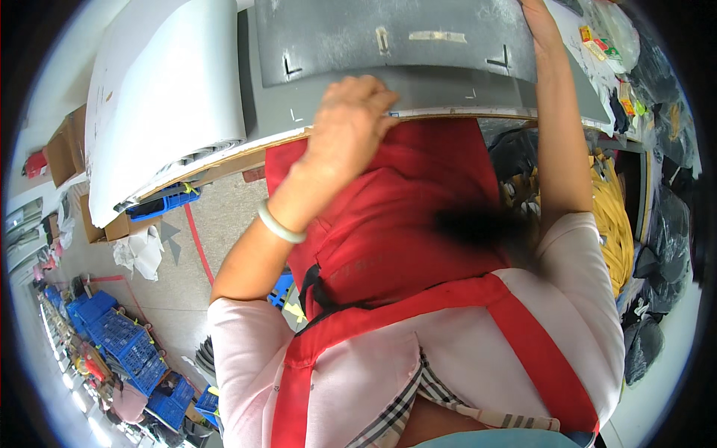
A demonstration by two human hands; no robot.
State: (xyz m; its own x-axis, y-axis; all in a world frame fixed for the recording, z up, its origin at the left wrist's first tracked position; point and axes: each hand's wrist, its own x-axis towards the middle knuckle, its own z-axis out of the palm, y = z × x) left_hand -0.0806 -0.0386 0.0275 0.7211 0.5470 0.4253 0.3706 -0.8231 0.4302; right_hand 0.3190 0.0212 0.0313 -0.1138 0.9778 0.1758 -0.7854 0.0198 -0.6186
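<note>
A worn grey template sheet (336, 45) with L-shaped cutouts and tape patches lies over a darker grey sheet (441, 93) on the table. White corner marks show on the darker sheet. My right hand (541, 26) is at the template's right edge and seems to grip it; its fingertips run out of view at the top. Curled fingers close my left hand (349, 119) just over the table's front edge, below the template's lower border. Whatever it may pinch is too small or hidden to make out.
A large white roll of sheet material (168, 82) rests on the table's left. Plastic bags and small packets (605, 45) lie at the right end. Yellow material (611, 224) hangs below right. Blue crates (123, 336) and a cardboard box (69, 145) stand on the left.
</note>
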